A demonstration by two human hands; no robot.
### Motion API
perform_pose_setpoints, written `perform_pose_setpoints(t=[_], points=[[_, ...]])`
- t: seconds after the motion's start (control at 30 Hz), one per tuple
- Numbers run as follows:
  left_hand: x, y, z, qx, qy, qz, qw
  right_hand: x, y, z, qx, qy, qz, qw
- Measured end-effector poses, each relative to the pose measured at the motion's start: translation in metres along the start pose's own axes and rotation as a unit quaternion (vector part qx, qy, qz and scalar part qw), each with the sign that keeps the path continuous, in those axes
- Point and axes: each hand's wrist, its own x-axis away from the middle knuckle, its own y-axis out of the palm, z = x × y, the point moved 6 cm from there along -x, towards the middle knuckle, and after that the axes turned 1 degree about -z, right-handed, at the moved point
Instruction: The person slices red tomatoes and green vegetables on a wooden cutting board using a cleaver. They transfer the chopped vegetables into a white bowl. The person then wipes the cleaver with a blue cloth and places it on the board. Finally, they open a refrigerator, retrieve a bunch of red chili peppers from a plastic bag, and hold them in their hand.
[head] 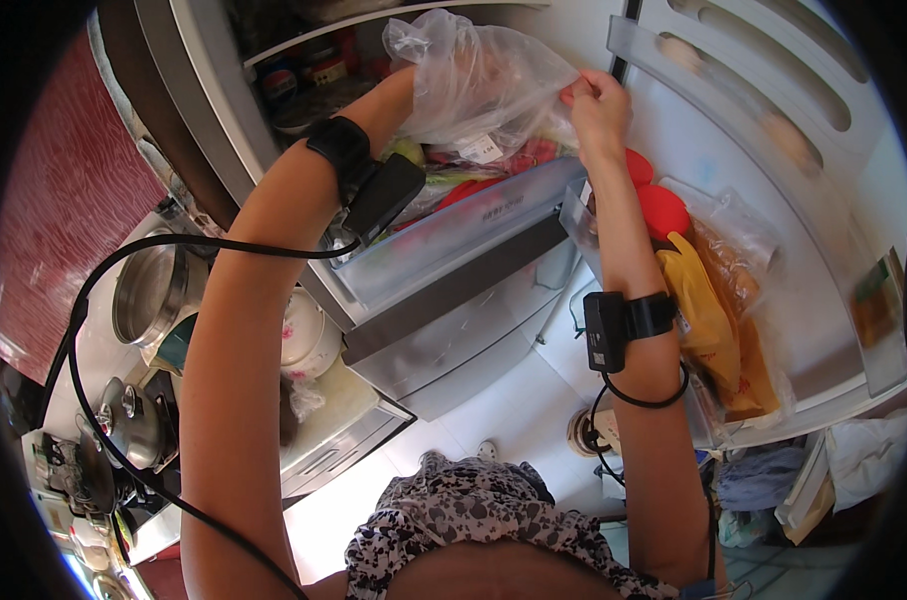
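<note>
A translucent plastic bag is spread over the open fridge drawer. Its right edge is pinched between the thumb and fingers of my right hand. My left hand is inside or behind the bag; it shows only dimly through the plastic, so its fingers and any hold are unclear. Below the bag, the drawer holds wrapped produce, with a round green item, red items and a white printed label visible.
On the right, the open fridge door carries shelves with red lids and yellow packets. A fridge shelf with jars lies behind my left arm. Pots and a floral bowl stand at left. Black cables hang from both forearms.
</note>
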Motion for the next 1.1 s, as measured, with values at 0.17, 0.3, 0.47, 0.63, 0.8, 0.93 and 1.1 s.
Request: perform_pose_setpoints(t=[0.17, 0.3, 0.47, 0.63, 0.8, 0.93, 1.1], points=[[-0.007, -0.023, -0.006, -0.039, 0.082, 0.075, 0.993, 0.010, 0.012, -0.012, -0.011, -0.053, -0.066, 0.996], [-0.001, -0.027, 0.017, -0.145, 0.094, 0.093, 0.981, 0.024, 0.028, -0.032, 0.169, -0.226, -0.126, 0.951], [0.012, -0.015, 0.072, -0.271, -0.070, 0.030, 0.960, 0.002, 0.017, -0.005, 0.228, -0.131, -0.090, 0.961], [0.017, -0.003, 0.049, -0.129, 0.082, -0.037, 0.988, 0.001, 0.014, -0.005, 0.181, -0.100, -0.016, 0.978], [0.010, 0.036, -0.021, 0.022, 0.008, -0.088, 0.996, 0.009, 0.015, -0.007, 0.123, -0.110, -0.017, 0.986], [0.019, 0.044, -0.019, 0.621, -0.116, -0.195, 0.750, 0.008, 0.010, -0.001, 0.061, -0.115, -0.013, 0.991], [0.020, 0.039, -0.005, 0.021, -0.029, -0.119, 0.992, 0.012, 0.011, -0.002, 0.022, -0.165, -0.025, 0.986]])
